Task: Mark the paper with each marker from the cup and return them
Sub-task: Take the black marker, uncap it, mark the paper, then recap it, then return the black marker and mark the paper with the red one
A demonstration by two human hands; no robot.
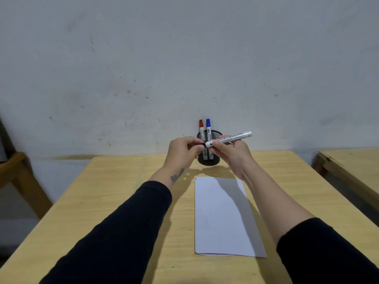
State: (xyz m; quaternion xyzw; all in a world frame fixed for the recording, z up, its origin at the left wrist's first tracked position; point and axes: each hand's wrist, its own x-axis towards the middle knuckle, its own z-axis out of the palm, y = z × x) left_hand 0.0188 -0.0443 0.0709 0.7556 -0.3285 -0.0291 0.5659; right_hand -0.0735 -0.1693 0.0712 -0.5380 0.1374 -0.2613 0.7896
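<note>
Looking down from the head camera: right hand closed around the barrel of a white marker, held level in the air just in front of the mesh cup. Left hand pinched shut on the black cap at the marker's near end; cannot tell whether seated or coming off. Red marker and blue marker standing upright in the cup, at the far edge of the table. Paper lying flat below the forearms, apparently unmarked apart from a tiny dark speck at its far left corner.

Risks from here, as a judgement: a sharp tug on the cap swinging a hand back into the cup so close behind and tipping it; a freed tip brushing fingers or sleeve; the loose sheet sliding under the first stroke with nothing pinning it.
</note>
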